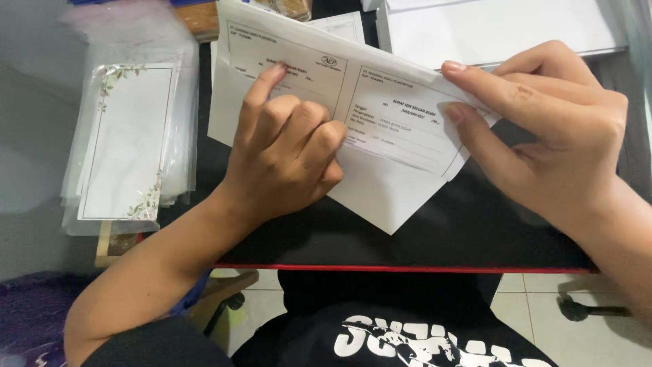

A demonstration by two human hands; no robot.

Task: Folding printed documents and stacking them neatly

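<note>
While the left hand [288, 153] presses down on the printed paper form [353, 115] with curled knuckles and an outstretched index finger, the right hand [550, 129] pinches the form's right end between thumb and fingers — a closed, light grip on the sheet's edge. The form lies across the middle of the black worktop [435, 238], angled so that one corner points toward the red-trimmed near edge. It looks to be a long strip bearing two printed slips side by side, with a line between them near the left hand's knuckles; a blank white flap shows below the printed face, so the sheet seems already folded or doubled under, though how neatly I cannot tell.

Judging by this, the paper is in hand and partly creased, but the two slips are not yet apart and the fold is not flattened along its whole length.

At the worktop's left edge sits a stack of clear plastic sleeves [129, 136] holding cards with a leafy border, untouched. More white sheets [502, 27] rest at the far right corner.
</note>
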